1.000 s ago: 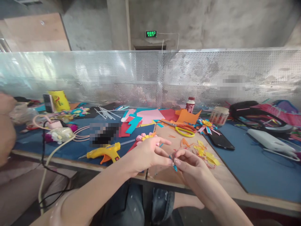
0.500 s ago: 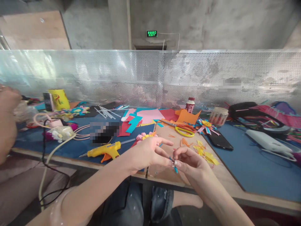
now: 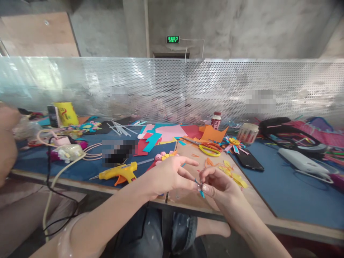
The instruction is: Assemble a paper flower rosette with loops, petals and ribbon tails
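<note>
A small blue paper strip (image 3: 201,194) is pinched between the fingertips of both hands, above the bare wooden part of the table. My left hand (image 3: 178,175) grips it with thumb and forefinger while its other fingers stretch out. From the other side, my right hand (image 3: 219,185) closes its thumb and forefinger on the strip. Behind my left hand, a pink and yellow paper flower (image 3: 165,155) is partly hidden. Yellow and orange paper scraps (image 3: 232,173) lie beyond my right hand.
A yellow glue gun (image 3: 119,172) lies left of my left arm. Scissors with yellow and orange handles (image 3: 209,149) rest near coloured paper sheets (image 3: 172,132). At right are a black phone (image 3: 249,160) and a white power bank (image 3: 302,161). A person's arm (image 3: 8,143) shows at far left.
Both hands stay together on the blue strip; the right fingertips have shifted very slightly. The whole view has moved a little. The person's arm at far left has lowered slightly.
</note>
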`<action>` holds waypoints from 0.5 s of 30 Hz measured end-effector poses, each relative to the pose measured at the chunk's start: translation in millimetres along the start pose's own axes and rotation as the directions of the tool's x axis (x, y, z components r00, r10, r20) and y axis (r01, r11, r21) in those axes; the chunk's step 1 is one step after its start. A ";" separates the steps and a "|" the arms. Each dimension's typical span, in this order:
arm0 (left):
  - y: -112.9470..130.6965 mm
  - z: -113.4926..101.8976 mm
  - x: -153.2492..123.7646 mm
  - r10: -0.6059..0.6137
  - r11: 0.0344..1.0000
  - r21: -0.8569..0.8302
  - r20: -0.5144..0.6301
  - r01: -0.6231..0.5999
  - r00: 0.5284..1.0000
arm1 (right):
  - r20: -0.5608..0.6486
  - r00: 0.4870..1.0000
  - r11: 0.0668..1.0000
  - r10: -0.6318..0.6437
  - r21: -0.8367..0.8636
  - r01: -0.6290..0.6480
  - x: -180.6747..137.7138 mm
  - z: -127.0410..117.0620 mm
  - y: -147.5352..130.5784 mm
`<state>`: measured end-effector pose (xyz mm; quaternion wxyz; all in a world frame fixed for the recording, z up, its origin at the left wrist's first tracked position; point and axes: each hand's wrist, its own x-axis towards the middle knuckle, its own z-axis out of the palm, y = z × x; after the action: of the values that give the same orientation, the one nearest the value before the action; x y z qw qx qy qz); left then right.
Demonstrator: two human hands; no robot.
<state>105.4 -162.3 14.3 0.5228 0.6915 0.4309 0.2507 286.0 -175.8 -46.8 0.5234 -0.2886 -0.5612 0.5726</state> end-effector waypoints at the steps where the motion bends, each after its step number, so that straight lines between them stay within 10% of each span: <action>1: 0.3 0.2 -0.2 0.001 1.000 -0.005 0.001 -0.001 1.000 | 0.000 1.000 1.000 -0.009 -0.012 0.009 -0.1 -0.3 -0.8; 15: -0.3 5.4 2.4 0.009 1.000 0.011 -0.026 -0.009 1.000 | -0.039 0.999 0.990 -0.025 -0.143 0.019 -0.9 -2.0 -5.9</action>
<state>110.8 -163.0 11.9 0.5123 0.6928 0.4361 0.2597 289.7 -177.0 -41.8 0.5191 -0.3305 -0.5929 0.5194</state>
